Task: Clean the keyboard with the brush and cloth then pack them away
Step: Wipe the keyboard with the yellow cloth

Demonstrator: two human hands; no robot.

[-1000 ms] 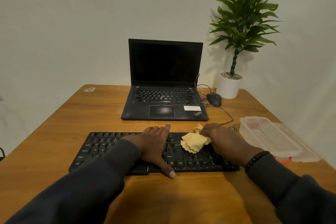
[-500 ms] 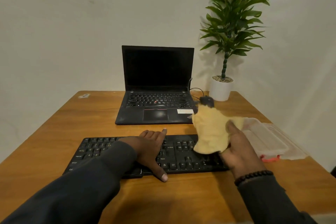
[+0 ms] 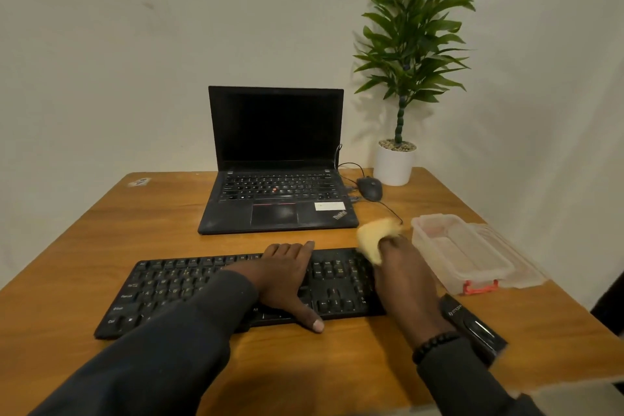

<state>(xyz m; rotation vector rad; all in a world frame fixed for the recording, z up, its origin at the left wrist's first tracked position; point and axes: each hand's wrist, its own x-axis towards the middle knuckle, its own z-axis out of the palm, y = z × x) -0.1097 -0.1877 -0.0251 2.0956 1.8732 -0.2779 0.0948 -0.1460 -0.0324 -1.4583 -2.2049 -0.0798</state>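
Observation:
A black keyboard lies across the near part of the wooden table. My left hand rests flat on its middle keys, fingers straight and thumb over the front edge. My right hand grips a bunched yellow cloth above the keyboard's far right corner. A clear plastic box with a red latch stands open to the right, its lid beside it. A black brush-like tool lies on the table under my right wrist, partly hidden.
An open black laptop sits behind the keyboard. A wired mouse and a potted plant stand at the back right. The table's right edge runs just past the box.
My right hand lifted the cloth off the keyboard's right keys, raised it spread out, then bunched it and carried it toward the far right corner. My left hand stayed on the keyboard.

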